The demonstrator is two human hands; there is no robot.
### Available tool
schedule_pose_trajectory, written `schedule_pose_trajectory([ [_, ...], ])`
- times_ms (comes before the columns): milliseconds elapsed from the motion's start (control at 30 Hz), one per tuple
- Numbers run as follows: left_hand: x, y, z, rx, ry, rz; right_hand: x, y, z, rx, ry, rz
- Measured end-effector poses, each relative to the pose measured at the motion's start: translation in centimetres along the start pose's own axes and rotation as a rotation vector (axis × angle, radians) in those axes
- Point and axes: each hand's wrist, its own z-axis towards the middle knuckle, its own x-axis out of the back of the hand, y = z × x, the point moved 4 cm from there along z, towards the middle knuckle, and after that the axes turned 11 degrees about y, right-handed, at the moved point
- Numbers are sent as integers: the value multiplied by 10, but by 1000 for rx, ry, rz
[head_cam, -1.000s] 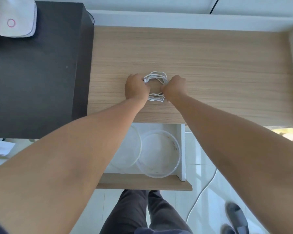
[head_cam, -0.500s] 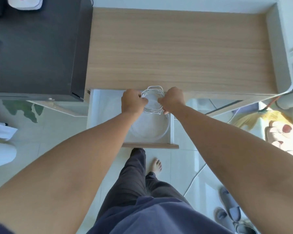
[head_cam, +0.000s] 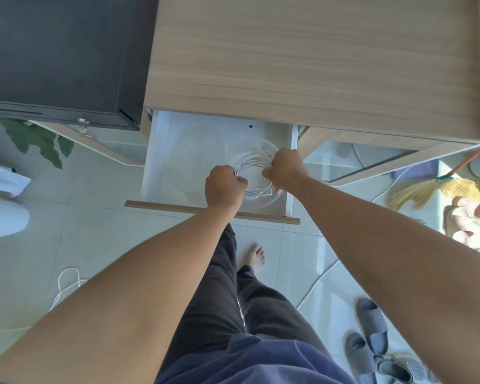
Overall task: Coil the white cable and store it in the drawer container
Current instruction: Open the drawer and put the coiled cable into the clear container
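Observation:
The coiled white cable (head_cam: 257, 164) hangs between my two hands over the open white drawer (head_cam: 161, 151). My left hand (head_cam: 224, 187) grips the coil's left side and my right hand (head_cam: 284, 169) grips its right side. Below the coil sits a clear round container (head_cam: 251, 146) in the drawer's right half; the coil's lower loops lie within its rim. A second clear round piece (head_cam: 194, 151) lies to its left. Whether the cable touches the container's bottom I cannot tell.
The wooden desk top (head_cam: 302, 56) overhangs the drawer's back. A black cabinet (head_cam: 58, 51) stands at the left. On the tiled floor are my bare foot (head_cam: 257, 256), grey slippers (head_cam: 372, 339), a broom (head_cam: 432, 187) and a loose white cord (head_cam: 67, 284).
Both hands carried the coil off the desk top, toward me and down over the open drawer, and now hold it over the right-hand clear container.

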Motion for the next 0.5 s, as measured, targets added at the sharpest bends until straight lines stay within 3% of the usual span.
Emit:
schedule_pose_trajectory([
  [133,-14,-2,6,-132,-26,219,-16,-2,20,26,-90,-28],
  [300,-32,-3,12,-256,-144,401,-30,-5,26,68,-78,-127],
  [500,-44,-1,14,-221,-208,462,-41,-3,36,63,-86,-161],
])
